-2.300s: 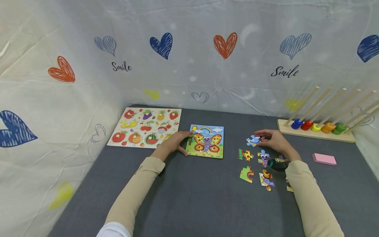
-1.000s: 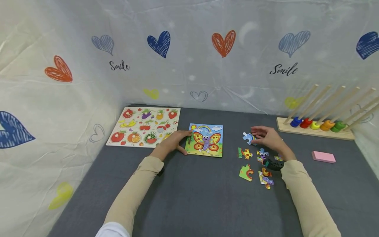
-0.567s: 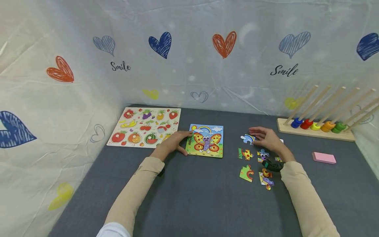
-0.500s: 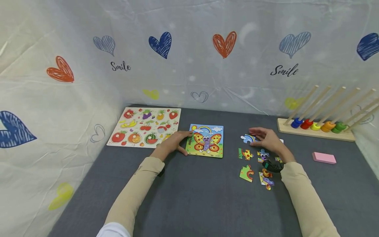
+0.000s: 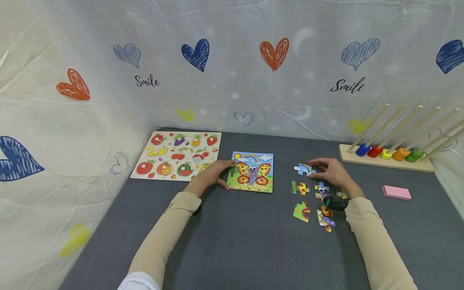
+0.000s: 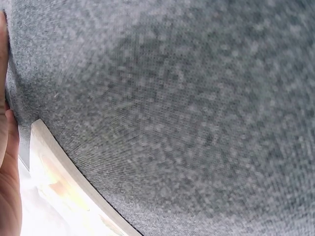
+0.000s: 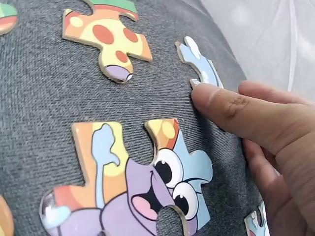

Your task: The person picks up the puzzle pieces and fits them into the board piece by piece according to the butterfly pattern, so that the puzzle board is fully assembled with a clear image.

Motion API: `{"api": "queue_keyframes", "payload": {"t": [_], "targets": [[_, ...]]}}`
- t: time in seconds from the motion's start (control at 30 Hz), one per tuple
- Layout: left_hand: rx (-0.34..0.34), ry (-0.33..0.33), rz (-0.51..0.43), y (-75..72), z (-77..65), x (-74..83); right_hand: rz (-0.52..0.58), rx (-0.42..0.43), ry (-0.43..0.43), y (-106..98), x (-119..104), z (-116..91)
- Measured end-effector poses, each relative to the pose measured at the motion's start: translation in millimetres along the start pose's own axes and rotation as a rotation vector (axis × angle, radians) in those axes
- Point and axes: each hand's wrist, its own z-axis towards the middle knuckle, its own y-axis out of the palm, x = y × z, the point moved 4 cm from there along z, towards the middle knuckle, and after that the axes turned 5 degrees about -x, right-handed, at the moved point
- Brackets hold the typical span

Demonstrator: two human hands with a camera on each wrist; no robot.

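Observation:
My left hand (image 5: 214, 174) rests at the left edge of the square butterfly puzzle board (image 5: 253, 185), index finger on its picture and thumb by the lower left corner. In the left wrist view, fingers (image 6: 11, 191) show beside the board's corner (image 6: 59, 172). Farther right, my right hand (image 5: 331, 171) pinches the right end of a blue rainbow puzzle piece (image 5: 303, 169) lying on the cloth. Its thumb tip (image 7: 205, 93) meets the near edge of that piece in the right wrist view. A butterfly-face piece (image 7: 147, 187) and a spotted wing piece (image 7: 106, 37) lie nearby.
Several more puzzle pieces, such as a green corner piece (image 5: 301, 211), lie below. A fruit puzzle board (image 5: 174, 155) lies at the back left. At the back right stands a wooden peg stacker (image 5: 384, 161) with coloured rings, near a pink block (image 5: 396, 192).
The rainbow piece has shifted left and turned on the cloth with my right hand. In the last half second the right hand has moved slightly right while the piece stayed. My left hand has not moved.

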Motion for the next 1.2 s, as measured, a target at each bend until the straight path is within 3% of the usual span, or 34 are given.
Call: {"api": "queue_keyframes", "payload": {"t": [0.2,0.4,0.63,1.07,1.2], "targets": [[0.004,0.004,0.0,0.1,-0.7,-0.4,0.12,0.009,-0.03,-3.7,1.4,-1.8],[0.001,-0.007,0.0,-0.7,-0.9,0.8,0.31,0.026,-0.019,-3.0,7.8,-3.7],[-0.01,-0.023,0.0,-2.4,-0.6,5.9,0.524,0.056,-0.062,0.7,12.4,-3.0],[0.03,0.027,0.025,-1.8,-1.7,5.0,0.499,0.115,-0.125,16.8,-13.9,15.7],[0.037,0.042,0.007,-3.4,-1.9,8.0,0.536,0.112,-0.172,26.2,-22.2,23.8]]}}
